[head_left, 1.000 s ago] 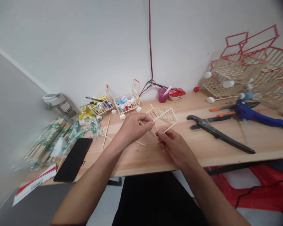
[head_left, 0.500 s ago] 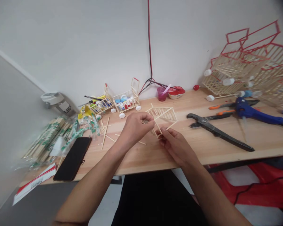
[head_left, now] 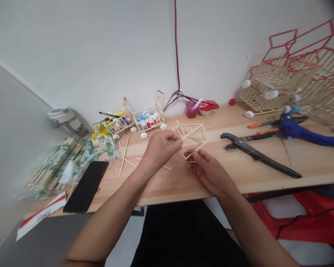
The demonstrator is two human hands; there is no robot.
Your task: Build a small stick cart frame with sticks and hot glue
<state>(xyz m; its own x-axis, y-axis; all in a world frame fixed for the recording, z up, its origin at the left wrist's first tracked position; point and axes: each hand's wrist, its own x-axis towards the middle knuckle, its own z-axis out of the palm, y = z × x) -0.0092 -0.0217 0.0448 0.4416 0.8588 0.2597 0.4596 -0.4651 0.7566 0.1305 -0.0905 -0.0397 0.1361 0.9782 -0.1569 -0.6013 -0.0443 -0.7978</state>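
A small lattice frame of glued wooden sticks (head_left: 193, 131) is held up just above the pine tabletop (head_left: 161, 189). My left hand (head_left: 158, 152) pinches its left corner between thumb and fingers. My right hand (head_left: 207, 170) sits below the frame, its thumb and fingertips against the lower sticks near the front corner. Part of the frame's left end is hidden behind my left fingers. Loose sticks (head_left: 124, 155) lie on the table to the left of my left wrist.
Miniature stick carts with bottle-cap wheels (head_left: 149, 118) stand at the back. Large red-edged lattice carts (head_left: 278, 85) crowd the right end, near a blue glue gun (head_left: 295, 131) and black cutters (head_left: 256, 154). A phone (head_left: 86, 187) and wrapped stick bundles (head_left: 55, 167) lie left.
My right hand has shifted slightly right and down along the frame's lower sticks. My left hand keeps its pinch, and the frame sits slightly higher in view.
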